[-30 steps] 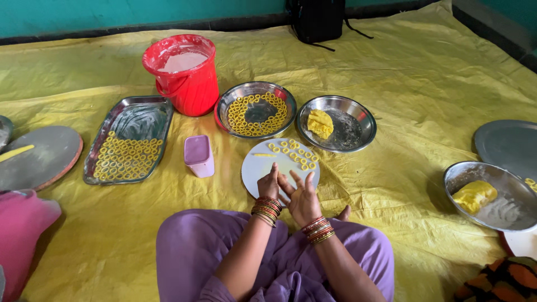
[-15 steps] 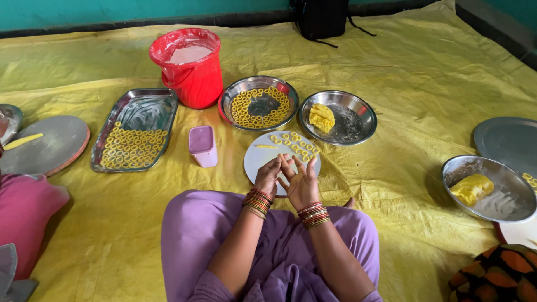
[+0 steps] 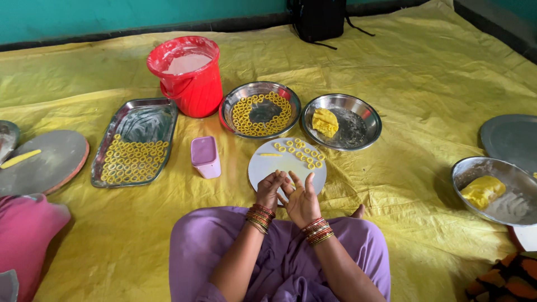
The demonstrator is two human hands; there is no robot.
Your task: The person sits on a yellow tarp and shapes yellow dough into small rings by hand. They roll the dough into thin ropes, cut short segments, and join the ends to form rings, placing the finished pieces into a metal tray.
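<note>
**A:** You are sitting cross-legged on a crinkled yellow sheet (image 3: 425, 84), pressing your left hand (image 3: 271, 189) and right hand (image 3: 302, 198) together over the near edge of a round white board (image 3: 268, 168). The palms are meeting flat with fingers loosely spread, not clenched; whether a bit of dough is lying between them, I cannot tell.

**B:** And how far along is the work looking?

**A:** Well under way, by my reading. A small cluster of yellow rings (image 3: 299, 152) is lying on the far side of the board, with one short rolled strip (image 3: 270, 155) beside them waiting unjoined. The round steel bowl (image 3: 258, 88) behind is holding rings all around its rim, leaving its middle bare, and the rectangular steel tray (image 3: 140, 112) to your left is carrying neat rows across its near half while the far half is showing only a floury film.

**B:** What is remaining?

**A:** A lump of soft yellow dough (image 3: 325, 121) is sitting in the second steel bowl (image 3: 363, 112), so plenty is left to shape. Another lump (image 3: 482, 190) is resting in a bowl (image 3: 503, 168) at far right.

**B:** Anything else close by?

**A:** A small lilac plastic cup (image 3: 205, 156) is standing just left of the board, and a glossy red bucket (image 3: 190, 84) of pale liquid is standing behind the tray
</note>
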